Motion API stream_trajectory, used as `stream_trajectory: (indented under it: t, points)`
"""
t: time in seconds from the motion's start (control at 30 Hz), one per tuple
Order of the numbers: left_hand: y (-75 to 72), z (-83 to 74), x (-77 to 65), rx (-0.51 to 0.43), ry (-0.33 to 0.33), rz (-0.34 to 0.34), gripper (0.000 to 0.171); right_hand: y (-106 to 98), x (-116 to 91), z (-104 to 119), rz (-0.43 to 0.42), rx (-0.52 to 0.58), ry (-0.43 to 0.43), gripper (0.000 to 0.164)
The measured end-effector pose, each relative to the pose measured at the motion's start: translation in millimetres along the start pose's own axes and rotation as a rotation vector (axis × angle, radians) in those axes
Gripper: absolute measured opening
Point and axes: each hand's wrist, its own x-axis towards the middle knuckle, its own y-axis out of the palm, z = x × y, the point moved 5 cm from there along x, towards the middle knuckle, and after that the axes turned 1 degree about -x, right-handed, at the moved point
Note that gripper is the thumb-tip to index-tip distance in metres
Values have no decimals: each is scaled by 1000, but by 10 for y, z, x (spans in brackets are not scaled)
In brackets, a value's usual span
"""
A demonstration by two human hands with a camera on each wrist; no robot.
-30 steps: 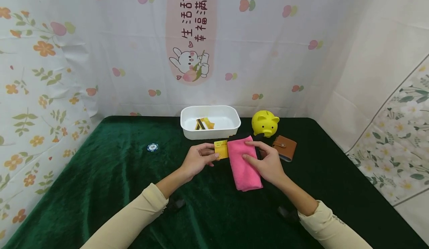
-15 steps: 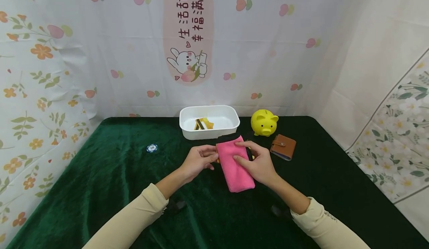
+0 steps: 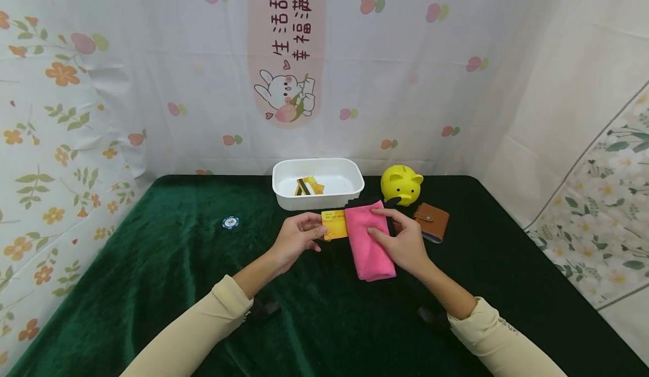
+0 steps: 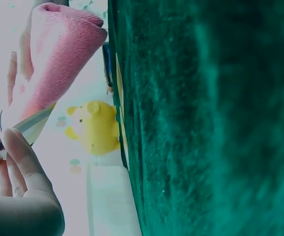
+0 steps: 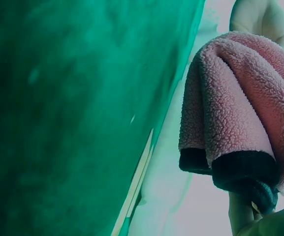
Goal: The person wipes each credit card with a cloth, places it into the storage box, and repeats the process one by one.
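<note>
As left hand (image 3: 295, 237) pinches flat yellow card (image 3: 334, 225), right hand (image 3: 408, 244) grips folded, fuzzy pink cloth (image 3: 367, 253).

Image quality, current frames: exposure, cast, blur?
Head: natural colour, but the green tablecloth goes nearly black at right and print on the yellow card is too small to read. Left wrist: teal cast, backdrop bleached, tablecloth soft. Right wrist: similar cast, tablecloth blurred, pile on the pink cloth clearer.
</note>
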Motion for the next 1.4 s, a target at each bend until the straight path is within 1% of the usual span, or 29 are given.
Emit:
stream_trajectory:
  t: [0.13,0.23,0.27,0.33,0.4,0.53,0.6,0.67,0.7,0.8,0.83,0.87,0.93,1.07,1.13,1.27,1.4]
  points:
    - [-15,-31,21,-12,6,-26,27,-39,18,-179,-11,-18,29,35]
    - [-24,-54,34,-29,4,-42,28,-65,35,-375,-15,-21,67,37]
    - [-28,-66,44,-41,3,-50,28,-83,41,-410,-15,-21,78,37]
    - [-33,-106,70,-71,-3,-77,29,-126,44,-433,-20,-25,99,37]
    - [-41,-161,112,-116,-11,-121,30,-169,36,-432,-24,-25,109,37]
    - [-71,-291,263,-258,-6,-219,34,-240,11,-395,-32,1,110,36]
    - [-83,-323,346,-306,-21,-234,37,-261,3,-375,-36,16,107,36]
    - [-76,-312,408,-305,-69,-211,41,-277,-1,-361,-40,29,105,36]
    - [-58,-292,426,-286,-107,-184,42,-284,-5,-354,-42,36,105,36]
    - [37,-196,435,-190,-222,-69,45,-308,-27,-340,-49,51,108,36]
    - [71,-166,432,-154,-244,-37,46,-317,-35,-335,-52,58,108,36]
    - [106,-144,429,-124,-253,-12,46,-326,-43,-329,-56,65,108,36]
    - [155,-113,433,-62,-245,13,46,-345,-52,-322,-61,73,103,36]
    - [218,-85,501,94,-185,24,43,-379,-44,-325,-68,63,84,35]
    - [255,-53,574,200,-165,28,42,-405,-42,-328,-65,61,80,36]
    - [339,68,777,415,-149,35,42,-480,-46,-331,-64,50,75,37]
    - [422,188,963,696,-134,58,49,-563,-74,-341,-78,28,75,37]
